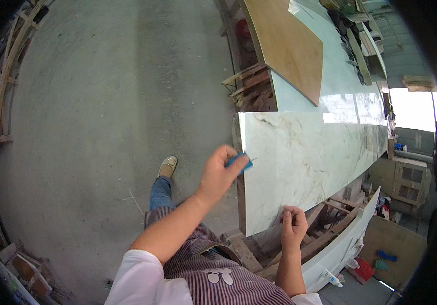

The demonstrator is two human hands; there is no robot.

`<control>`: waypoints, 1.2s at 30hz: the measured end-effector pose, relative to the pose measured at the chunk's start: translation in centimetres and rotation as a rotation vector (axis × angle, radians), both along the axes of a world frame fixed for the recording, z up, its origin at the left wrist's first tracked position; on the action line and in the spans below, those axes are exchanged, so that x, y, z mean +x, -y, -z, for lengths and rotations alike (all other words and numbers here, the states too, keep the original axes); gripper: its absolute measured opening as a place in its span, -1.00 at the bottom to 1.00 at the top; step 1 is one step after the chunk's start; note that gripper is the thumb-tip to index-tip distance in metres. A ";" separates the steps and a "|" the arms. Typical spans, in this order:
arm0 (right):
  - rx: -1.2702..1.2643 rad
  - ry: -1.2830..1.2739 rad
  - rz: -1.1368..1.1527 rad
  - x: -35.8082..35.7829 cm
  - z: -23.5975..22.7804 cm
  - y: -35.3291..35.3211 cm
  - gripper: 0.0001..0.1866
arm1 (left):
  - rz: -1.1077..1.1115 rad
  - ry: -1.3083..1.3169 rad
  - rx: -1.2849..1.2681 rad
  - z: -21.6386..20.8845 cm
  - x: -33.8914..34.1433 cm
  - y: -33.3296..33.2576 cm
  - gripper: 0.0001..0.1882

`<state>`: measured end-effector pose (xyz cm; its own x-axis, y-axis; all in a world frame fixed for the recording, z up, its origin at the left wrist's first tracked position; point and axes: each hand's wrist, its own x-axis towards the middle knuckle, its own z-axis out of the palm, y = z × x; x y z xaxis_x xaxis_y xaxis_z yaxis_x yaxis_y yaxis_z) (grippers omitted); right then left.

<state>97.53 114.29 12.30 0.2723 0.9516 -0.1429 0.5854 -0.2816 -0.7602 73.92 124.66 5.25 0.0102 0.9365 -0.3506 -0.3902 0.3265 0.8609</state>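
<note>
A white, marble-patterned slab [300, 152] with grey-brown veins lies flat in front of me. At its left edge my left hand [219, 170] grips a small blue block [248, 163], mostly covered by the fingers, its kind hidden. The block touches or nearly touches the slab's edge; I cannot tell which. My right hand [294, 226] is at the slab's near edge, its fingers curled and thumb bent in. Whatever those fingers may hold is too small to make out.
A brown angled board [292, 48] lies on a glossy pale slab [307, 99] beyond. Wood scraps [254, 86] jut out below it. A wooden frame [325, 229] and a white panel [340, 244] stand at the near right, by a white bottle [332, 277]. Racks [5, 76] line the far left.
</note>
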 end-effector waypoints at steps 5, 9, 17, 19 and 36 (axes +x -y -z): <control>-0.035 0.005 -0.054 -0.3 -0.2 -0.5 -0.91 | -0.139 0.087 0.066 0.4 -2.6 -8.2 -0.79; 0.016 0.030 -0.056 0.1 0.3 -0.6 -0.91 | -0.023 0.039 0.032 0.1 -2.8 -7.6 -0.73; 0.045 0.066 -0.072 -0.3 0.1 -0.7 -0.92 | 0.207 -0.066 0.043 0.0 0.2 3.4 -0.68; 0.054 0.074 -0.090 -0.4 0.1 -0.8 -0.92 | 0.253 -0.087 0.051 0.0 0.9 6.0 -0.67; -0.315 -0.455 -0.280 -0.9 -0.4 9.1 -0.83 | 0.393 -0.003 -0.070 -1.5 2.4 20.5 -0.85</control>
